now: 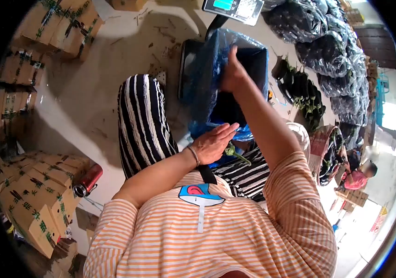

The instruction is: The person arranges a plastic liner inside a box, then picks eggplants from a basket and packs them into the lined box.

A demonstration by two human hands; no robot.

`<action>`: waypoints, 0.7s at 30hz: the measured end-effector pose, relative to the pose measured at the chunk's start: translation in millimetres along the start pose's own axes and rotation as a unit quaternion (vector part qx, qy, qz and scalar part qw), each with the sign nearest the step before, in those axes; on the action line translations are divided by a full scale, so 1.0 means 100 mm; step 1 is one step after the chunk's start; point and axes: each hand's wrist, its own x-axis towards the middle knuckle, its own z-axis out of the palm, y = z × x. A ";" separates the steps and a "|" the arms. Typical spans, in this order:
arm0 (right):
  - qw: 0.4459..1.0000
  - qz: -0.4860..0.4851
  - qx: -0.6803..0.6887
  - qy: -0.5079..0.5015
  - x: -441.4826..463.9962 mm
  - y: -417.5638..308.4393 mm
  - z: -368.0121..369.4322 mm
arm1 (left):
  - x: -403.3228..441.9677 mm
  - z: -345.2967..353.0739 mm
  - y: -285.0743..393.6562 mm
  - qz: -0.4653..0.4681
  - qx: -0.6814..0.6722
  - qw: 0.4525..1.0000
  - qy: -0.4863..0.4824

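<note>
A crate lined with a blue plastic bag [242,39] stands between my knees, its inside dark. My right hand [235,74] reaches into it, thumb stretched out along the inner side; the other fingers are partly hidden. At the crate's near rim, my left hand [215,142] lies with its fingers extended beside the bag's edge, holding nothing that I can see. Just below that hand, a green eggplant stem [231,150] shows near my lap. Under the crate's left side is the dark platform of a scale [186,60], with its display [233,8] above.
Eggplants [302,88] lie on the floor to the right, before stacked filled plastic bags [330,55]. Cardboard boxes [36,194] are piled at left, near a red flask [88,180]. Another person [356,178] sits at far right by a sack [320,146].
</note>
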 end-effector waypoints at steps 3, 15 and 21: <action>0.987 -0.122 -0.056 -0.085 -0.56 -0.57 0.70 | 0.01 0.09 -0.02 0.004 0.015 1.000 0.016; 0.822 -0.341 -0.428 -0.158 -1.54 -0.77 -0.06 | -0.16 0.16 0.08 0.051 0.046 0.998 -0.015; 0.869 -0.338 -0.359 -0.046 -2.27 -0.47 -0.92 | -0.14 -0.18 0.11 0.004 -0.090 0.975 -0.205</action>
